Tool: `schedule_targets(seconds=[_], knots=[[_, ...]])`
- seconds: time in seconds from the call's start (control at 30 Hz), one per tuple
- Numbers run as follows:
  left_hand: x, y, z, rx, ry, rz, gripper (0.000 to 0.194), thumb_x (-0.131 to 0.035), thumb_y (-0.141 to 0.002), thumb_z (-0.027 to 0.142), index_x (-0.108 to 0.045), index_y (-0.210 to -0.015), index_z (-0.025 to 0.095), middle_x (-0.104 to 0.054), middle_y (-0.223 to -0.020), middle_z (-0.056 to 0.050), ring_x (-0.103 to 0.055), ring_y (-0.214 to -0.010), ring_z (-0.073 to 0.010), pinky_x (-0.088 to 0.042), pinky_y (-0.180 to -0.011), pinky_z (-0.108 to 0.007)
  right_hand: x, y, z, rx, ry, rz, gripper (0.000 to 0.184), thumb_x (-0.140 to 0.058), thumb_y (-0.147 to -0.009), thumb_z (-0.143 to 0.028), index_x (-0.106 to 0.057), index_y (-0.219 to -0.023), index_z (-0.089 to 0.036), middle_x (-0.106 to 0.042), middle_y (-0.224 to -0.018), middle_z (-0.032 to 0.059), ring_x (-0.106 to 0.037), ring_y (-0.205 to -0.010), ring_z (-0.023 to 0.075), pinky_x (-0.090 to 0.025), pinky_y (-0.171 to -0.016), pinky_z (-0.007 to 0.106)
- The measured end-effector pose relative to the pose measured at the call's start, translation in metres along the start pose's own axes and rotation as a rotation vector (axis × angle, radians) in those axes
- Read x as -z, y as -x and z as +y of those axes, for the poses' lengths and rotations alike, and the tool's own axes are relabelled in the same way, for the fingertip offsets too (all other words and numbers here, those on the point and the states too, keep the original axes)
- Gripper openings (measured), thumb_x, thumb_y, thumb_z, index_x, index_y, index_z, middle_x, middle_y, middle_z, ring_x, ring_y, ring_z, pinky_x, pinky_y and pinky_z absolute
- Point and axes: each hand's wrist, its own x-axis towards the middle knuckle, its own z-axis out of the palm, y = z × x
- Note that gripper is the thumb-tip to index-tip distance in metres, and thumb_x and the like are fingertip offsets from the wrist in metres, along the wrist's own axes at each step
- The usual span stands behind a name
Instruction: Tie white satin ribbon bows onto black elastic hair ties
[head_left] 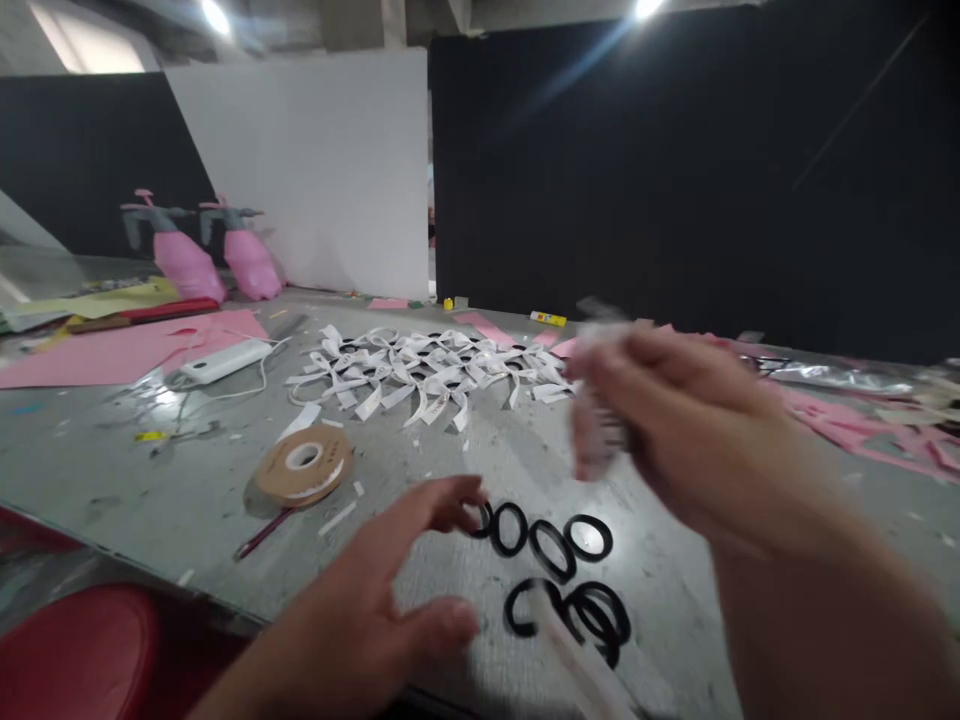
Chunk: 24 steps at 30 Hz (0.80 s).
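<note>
My left hand (382,590) reaches over the table with thumb and fingers apart and nothing between them. Its fingertips are beside a row of black hair ties (551,550). More black rings overlap in a loose group (600,620) nearer to me. Raised above the table, my right hand (675,420) is closed on a whitish piece with dark marks (602,440); motion blurs it, so its kind is unclear. A blurred white strip (577,655) crosses in front of the near rings. Beyond both hands lies a pile of black rings tied with printed white ribbons (435,370).
A cardboard ribbon spool (328,445) lies at left, by a dark pen (262,533). Further left are a white glue gun (225,362), pink sheets (120,355) and two pink spray bottles (251,262). Pink scraps (862,425) lie at right. A red stool (75,655) stands below the edge.
</note>
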Motion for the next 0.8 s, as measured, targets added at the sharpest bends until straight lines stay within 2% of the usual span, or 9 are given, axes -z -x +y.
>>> schedule_targets(seconds=[0.07, 0.13, 0.23, 0.33, 0.47, 0.53, 0.6, 0.7, 0.8], knots=[[-0.029, -0.012, 0.005, 0.019, 0.215, 0.04, 0.068, -0.068, -0.084, 0.046, -0.041, -0.144, 0.028, -0.053, -0.14, -0.012, -0.055, -0.122, -0.0268, -0.044, -0.104, -0.04, -0.019, -0.006, 0.004, -0.111, -0.033, -0.177, 0.031, -0.053, -0.095, -0.046, -0.061, -0.083, -0.019, -0.067, -0.069, 0.0017, -0.063, -0.061, 0.014, -0.05, -0.06, 0.028], [-0.045, -0.028, 0.002, 0.09, 0.472, 0.138, 0.068, -0.066, -0.085, 0.051, -0.041, -0.14, 0.02, -0.065, -0.121, -0.014, -0.064, -0.104, -0.0232, -0.051, -0.093, -0.037, -0.032, -0.012, 0.011, -0.156, -0.068, -0.219, 0.029, -0.056, -0.094, -0.043, -0.06, -0.082, -0.018, -0.071, -0.079, 0.004, -0.067, -0.071, 0.0156, -0.051, -0.067, 0.029], [-0.05, -0.043, -0.005, 0.257, 0.676, 0.19, 0.051, -0.066, -0.084, 0.053, -0.054, -0.116, 0.015, -0.068, -0.076, -0.004, -0.059, -0.059, -0.0126, -0.049, -0.058, -0.024, -0.039, -0.017, 0.02, -0.147, -0.114, -0.17, 0.024, -0.056, -0.094, -0.041, -0.061, -0.087, -0.018, -0.073, -0.091, 0.0052, -0.067, -0.081, 0.0164, -0.05, -0.074, 0.029], [-0.047, -0.043, -0.008, 0.316, 0.722, 0.242, 0.038, -0.071, -0.081, 0.049, -0.059, -0.089, 0.015, -0.057, -0.057, 0.003, -0.043, -0.045, -0.0057, -0.033, -0.044, -0.017, -0.038, -0.018, 0.024, -0.145, -0.115, -0.226, 0.024, -0.056, -0.095, -0.04, -0.06, -0.086, -0.018, -0.073, -0.09, 0.0058, -0.067, -0.082, 0.0167, -0.049, -0.075, 0.03], [-0.045, -0.036, -0.01, 0.3, 0.69, 0.279, 0.035, -0.074, -0.078, 0.048, -0.06, -0.076, 0.015, -0.057, -0.059, 0.002, -0.045, -0.048, -0.0059, -0.035, -0.046, -0.017, -0.042, -0.022, 0.032, -0.122, -0.066, -0.22, 0.02, -0.056, -0.093, -0.037, -0.057, -0.085, -0.018, -0.069, -0.076, 0.0029, -0.065, -0.073, 0.0161, -0.048, -0.069, 0.029], [-0.044, -0.033, -0.013, 0.294, 0.661, 0.298, 0.035, -0.074, -0.078, 0.048, -0.062, -0.075, 0.015, -0.06, -0.064, 0.0, -0.05, -0.051, -0.0075, -0.04, -0.049, -0.019, -0.045, -0.025, 0.039, -0.125, 0.02, -0.131, 0.015, -0.058, -0.092, -0.034, -0.059, -0.096, -0.019, -0.059, -0.06, -0.003, -0.056, -0.055, 0.0133, -0.043, -0.056, 0.027], [-0.043, -0.03, -0.017, 0.302, 0.648, 0.304, 0.034, -0.073, -0.078, 0.048, -0.062, -0.075, 0.016, -0.061, -0.066, -0.001, -0.052, -0.052, -0.0085, -0.042, -0.05, -0.02, -0.047, -0.024, 0.046, -0.124, 0.122, -0.041, 0.025, -0.059, -0.091, -0.032, -0.056, -0.114, -0.02, -0.048, -0.051, -0.0078, -0.047, -0.045, 0.0124, -0.037, -0.048, 0.027], [-0.042, -0.027, -0.023, 0.319, 0.648, 0.289, 0.034, -0.073, -0.078, 0.049, -0.062, -0.077, 0.017, -0.058, -0.062, 0.001, -0.05, -0.048, -0.008, -0.039, -0.045, -0.019, -0.044, -0.013, 0.061, -0.096, 0.179, 0.035, 0.051, -0.054, -0.094, -0.036, -0.039, -0.141, -0.02, -0.057, -0.06, -0.0038, -0.057, -0.053, 0.0164, -0.044, -0.056, 0.031], [-0.042, -0.028, -0.027, 0.35, 0.617, 0.26, 0.036, -0.071, -0.078, 0.051, -0.06, -0.076, 0.017, -0.055, -0.059, 0.003, -0.041, -0.037, -0.0042, -0.028, -0.037, -0.018, -0.036, 0.01, 0.083, -0.031, 0.274, 0.057, 0.062, -0.048, -0.097, -0.041, -0.024, -0.151, -0.022, -0.067, -0.084, 0.0047, -0.065, -0.073, 0.0206, -0.049, -0.073, 0.038]])
